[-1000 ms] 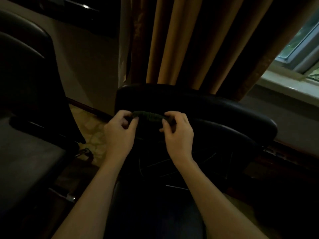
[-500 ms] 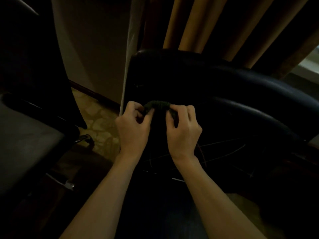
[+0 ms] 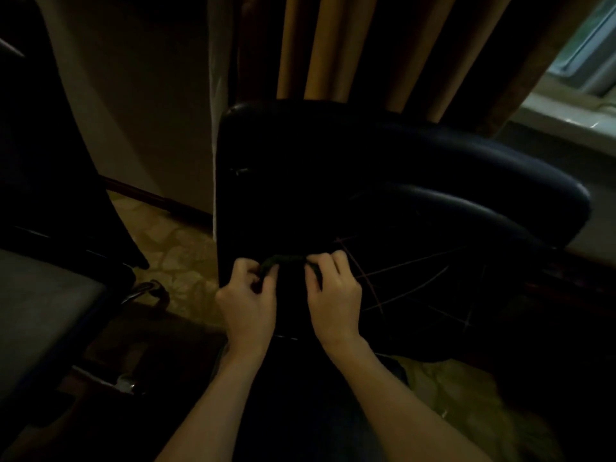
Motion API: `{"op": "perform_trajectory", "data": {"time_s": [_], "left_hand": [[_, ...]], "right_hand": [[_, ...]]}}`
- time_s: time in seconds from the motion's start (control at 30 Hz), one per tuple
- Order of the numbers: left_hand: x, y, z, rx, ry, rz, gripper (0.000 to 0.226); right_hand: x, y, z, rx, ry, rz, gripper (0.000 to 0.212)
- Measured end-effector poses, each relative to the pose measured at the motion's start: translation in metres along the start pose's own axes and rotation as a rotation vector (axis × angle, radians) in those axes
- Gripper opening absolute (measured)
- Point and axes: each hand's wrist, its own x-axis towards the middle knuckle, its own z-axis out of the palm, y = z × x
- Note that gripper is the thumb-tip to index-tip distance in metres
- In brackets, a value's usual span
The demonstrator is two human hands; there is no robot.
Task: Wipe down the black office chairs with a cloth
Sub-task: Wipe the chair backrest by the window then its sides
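A black leather office chair (image 3: 383,181) fills the middle of the dim view, its backrest toward me. A small dark green cloth (image 3: 286,260) is stretched between my two hands in front of the chair's back. My left hand (image 3: 248,301) pinches the cloth's left end. My right hand (image 3: 333,295) pinches its right end. Most of the cloth is lost in shadow below my fingers. A second black chair (image 3: 43,201) stands at the left, only partly in view.
Gold and brown curtains (image 3: 350,48) hang behind the chair. A window sill (image 3: 566,111) lies at the upper right and a pale wall (image 3: 133,95) at the upper left. Patterned carpet (image 3: 173,255) shows between the chairs, with a metal chair-base part (image 3: 143,290) near it.
The view has tilted and moved closer, so the chair back now looms larger. My hands, still holding the cloth, sit lower against the chair back than before.
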Motion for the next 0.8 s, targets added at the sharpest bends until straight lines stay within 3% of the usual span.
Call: {"op": "perform_trajectory", "data": {"time_s": [0.17, 0.3, 0.4, 0.5, 0.67, 0.8], "left_hand": [[0.045, 0.086, 0.006, -0.095, 0.101, 0.074, 0.018], [0.059, 0.116, 0.012, -0.09, 0.171, 0.106, 0.025], [0.057, 0.112, 0.013, -0.046, 0.212, 0.096, 0.031], [0.046, 0.099, 0.019, -0.023, 0.167, 0.066, 0.028], [0.021, 0.099, 0.021, 0.077, 0.054, 0.056, 0.02], [0.034, 0.138, 0.026, 0.03, 0.041, 0.049, 0.021]], "right_hand": [[0.07, -0.025, -0.046, 0.064, 0.17, 0.015, 0.014], [0.096, -0.03, -0.062, 0.101, 0.272, 0.078, 0.025], [0.088, -0.023, -0.06, 0.123, 0.217, -0.001, 0.03], [0.075, -0.006, -0.057, 0.08, 0.155, -0.066, 0.02], [0.06, 0.005, -0.072, 0.14, -0.002, 0.004, 0.014], [0.092, 0.004, -0.103, 0.181, 0.039, 0.051, 0.014]]}}
